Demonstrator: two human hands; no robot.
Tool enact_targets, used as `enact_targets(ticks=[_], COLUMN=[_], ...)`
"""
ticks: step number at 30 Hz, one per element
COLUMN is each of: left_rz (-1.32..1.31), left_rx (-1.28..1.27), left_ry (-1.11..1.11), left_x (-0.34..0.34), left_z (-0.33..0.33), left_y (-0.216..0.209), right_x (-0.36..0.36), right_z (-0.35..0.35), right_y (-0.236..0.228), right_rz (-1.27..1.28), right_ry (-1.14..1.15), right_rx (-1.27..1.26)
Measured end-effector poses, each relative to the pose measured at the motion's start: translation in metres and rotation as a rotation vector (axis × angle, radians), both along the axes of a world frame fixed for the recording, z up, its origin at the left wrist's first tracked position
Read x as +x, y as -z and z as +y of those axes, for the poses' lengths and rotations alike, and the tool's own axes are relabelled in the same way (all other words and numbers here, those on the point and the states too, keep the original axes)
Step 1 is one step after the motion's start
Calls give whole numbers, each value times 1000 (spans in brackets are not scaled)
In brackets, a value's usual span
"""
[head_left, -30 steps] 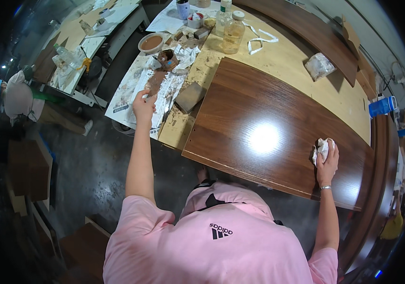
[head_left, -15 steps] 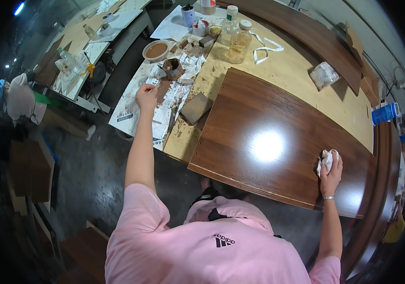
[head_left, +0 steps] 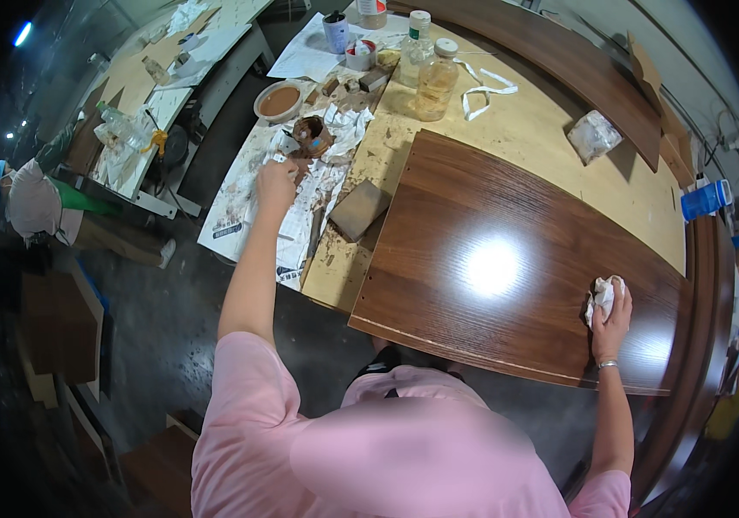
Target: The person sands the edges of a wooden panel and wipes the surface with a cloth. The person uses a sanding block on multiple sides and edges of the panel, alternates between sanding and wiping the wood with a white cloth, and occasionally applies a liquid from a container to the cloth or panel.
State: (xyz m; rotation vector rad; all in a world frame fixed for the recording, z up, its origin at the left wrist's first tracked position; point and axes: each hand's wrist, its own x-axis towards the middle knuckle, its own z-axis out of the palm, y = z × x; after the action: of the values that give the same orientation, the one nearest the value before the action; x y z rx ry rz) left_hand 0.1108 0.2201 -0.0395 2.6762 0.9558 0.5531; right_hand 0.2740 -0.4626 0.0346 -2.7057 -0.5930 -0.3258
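Note:
A glossy dark-brown wooden panel (head_left: 438, 250) lies across the table in front of me. On its right part rests my right hand (head_left: 613, 326), closed around a crumpled white rag (head_left: 604, 298). My left hand (head_left: 276, 183) is over the stained paper at the left, its fingers pinched together; whatever they hold is too small to make out. Just beyond it sits a brown-smeared cup (head_left: 311, 134) among crumpled white paper (head_left: 348, 125). A round tub of brown paste (head_left: 280, 102) stands behind. Between the paper and the panel lies a grey-brown block (head_left: 359, 210).
Two clear bottles (head_left: 437, 82) stand beyond the panel, near a white strip (head_left: 490, 90). A plastic-wrapped bundle (head_left: 594, 136) lies at the right, and a blue bottle (head_left: 704, 200) at the far right. Another person (head_left: 37, 203) is at the left, by a second workbench (head_left: 149, 168).
My left hand has moved slightly right and closer to the smeared cup. My right hand and the rag appear slightly lower right in the view; the view itself has shifted a little.

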Motion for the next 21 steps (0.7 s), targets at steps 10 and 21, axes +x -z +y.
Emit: enact_targets(ticks=[10,21], left_rz=[-419,-410], left_rx=[-545,-598], left_ry=[-171,485], left_x=[-6,-4], left_z=[-4,-159], left_y=[0,-53], right_x=[-1,1], right_z=[5,-1], right_y=[-2,1], right_rz=[-2,27], right_ry=[-4,11], right_rx=[-4,-28])
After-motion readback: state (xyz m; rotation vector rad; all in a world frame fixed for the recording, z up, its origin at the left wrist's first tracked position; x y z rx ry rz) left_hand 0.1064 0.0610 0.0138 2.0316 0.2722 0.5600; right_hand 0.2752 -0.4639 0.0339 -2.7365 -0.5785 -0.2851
